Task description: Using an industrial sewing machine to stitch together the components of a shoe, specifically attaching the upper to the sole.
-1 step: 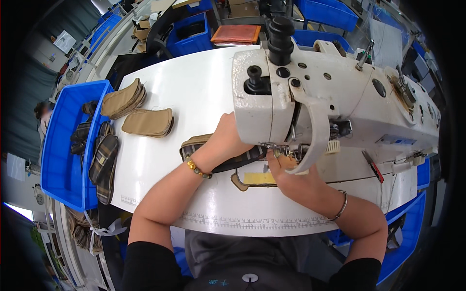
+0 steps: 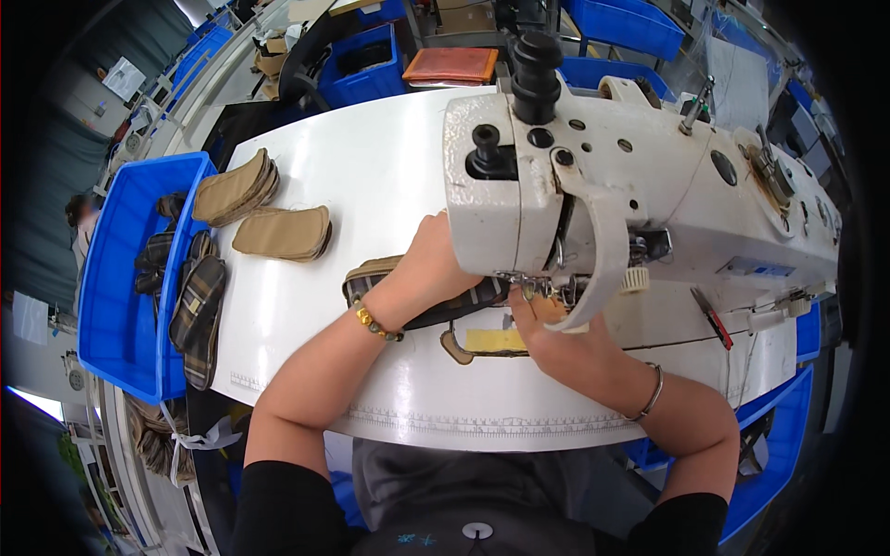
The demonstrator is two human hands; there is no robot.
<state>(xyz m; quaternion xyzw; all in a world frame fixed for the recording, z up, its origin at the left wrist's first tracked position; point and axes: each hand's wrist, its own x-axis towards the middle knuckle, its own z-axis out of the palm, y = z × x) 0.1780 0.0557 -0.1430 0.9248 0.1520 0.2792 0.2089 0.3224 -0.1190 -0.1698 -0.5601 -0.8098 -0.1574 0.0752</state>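
A white sewing machine (image 2: 612,185) stands over the curved white worktable (image 2: 371,157). My left hand (image 2: 436,269) is curled on a dark plaid padded piece (image 2: 371,278) with tan edging at the needle, its fingertips partly hidden by the machine head. My right hand (image 2: 565,347), closed on that piece's right end, is under the presser foot's near side, fingertips partly behind the metal parts. A yellow strip (image 2: 491,341) and a small curved tan edge lie just below the piece.
Two stacks of tan pads (image 2: 278,233) lie at left beside a blue bin (image 2: 116,278) and plaid pieces (image 2: 199,329). Red-handled scissors (image 2: 712,320) lie right of my right hand. More blue bins (image 2: 621,23) stand behind and at right. A person (image 2: 82,232) is at far left.
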